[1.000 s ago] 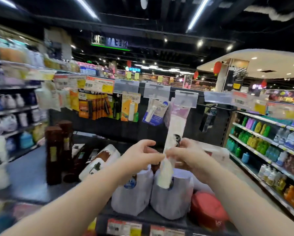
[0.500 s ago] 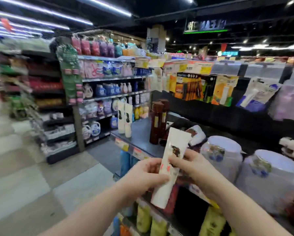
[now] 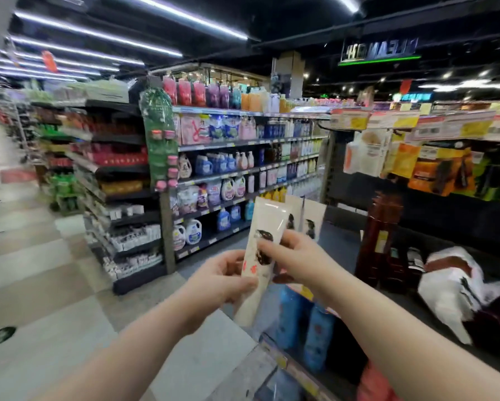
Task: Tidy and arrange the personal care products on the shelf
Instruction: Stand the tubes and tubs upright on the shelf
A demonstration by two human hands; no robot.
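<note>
A white tube (image 3: 262, 241) with a dark picture and red marks stands almost upright in front of me, cap end down. My left hand (image 3: 224, 280) grips its lower left side. My right hand (image 3: 293, 257) pinches its middle from the right. Just behind it, two matching white tubes (image 3: 312, 219) stand upright at the left end of the dark shelf (image 3: 338, 247). Right of them on that shelf rise tall dark-brown bottles (image 3: 380, 238), and white-and-brown tubes (image 3: 452, 285) lie on their sides.
Blue bottles (image 3: 301, 325) fill the lower shelf under my hands. Hanging packets (image 3: 434, 169) and price tags line the back rail. Across the aisle, shelves (image 3: 243, 169) hold detergent and soap bottles. The tiled floor (image 3: 55, 285) stretches to the left.
My view has swung left along the shelf, from the white tubs to its left end. The tube, still in both hands, now sits close in front of the two standing tubes.
</note>
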